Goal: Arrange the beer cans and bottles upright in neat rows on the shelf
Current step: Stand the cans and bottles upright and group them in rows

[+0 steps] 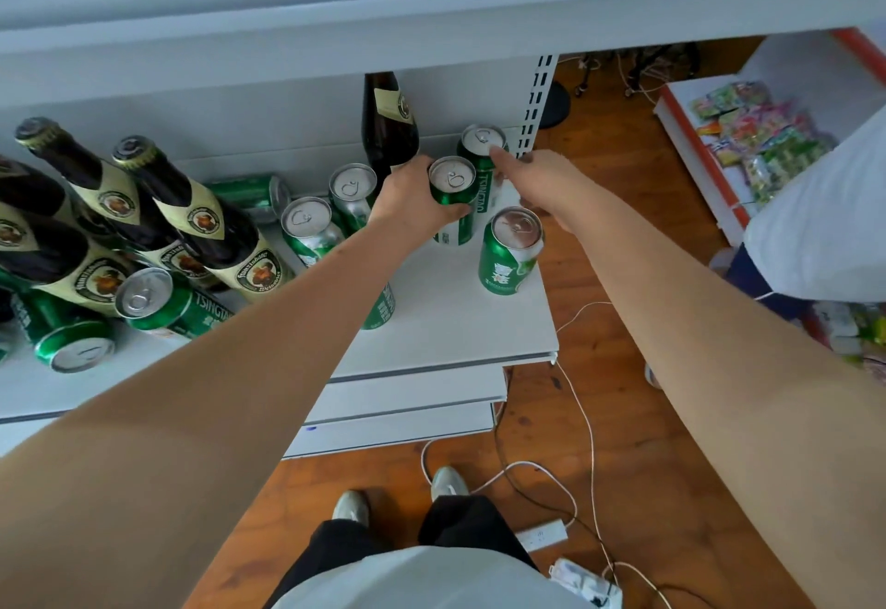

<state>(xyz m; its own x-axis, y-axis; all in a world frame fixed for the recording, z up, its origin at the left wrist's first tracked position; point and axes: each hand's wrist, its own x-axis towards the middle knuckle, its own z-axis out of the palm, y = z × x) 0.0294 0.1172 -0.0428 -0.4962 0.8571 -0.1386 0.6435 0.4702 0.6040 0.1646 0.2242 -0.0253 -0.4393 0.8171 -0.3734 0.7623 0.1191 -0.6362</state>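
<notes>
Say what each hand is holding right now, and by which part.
The left hand grips a green can round its upper side wall. The right hand touches the rim of the back can with a fingertip; whether it grips anything cannot be told.

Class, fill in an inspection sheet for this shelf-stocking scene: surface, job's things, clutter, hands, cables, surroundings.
Surface: white shelf, bare near its right front corner.
Job's things: upright cans at right, one front can apart; dark bottle at the back; more bottles leaning at left; lying cans among them.
Clutter: nothing seen on the shelf.
Hands: left hand grips a green can; right hand touches the back can with a fingertip.
Cables: white cables and power strip on the floor.
Surroundings: wooden floor; snack packets on another shelf.
</notes>
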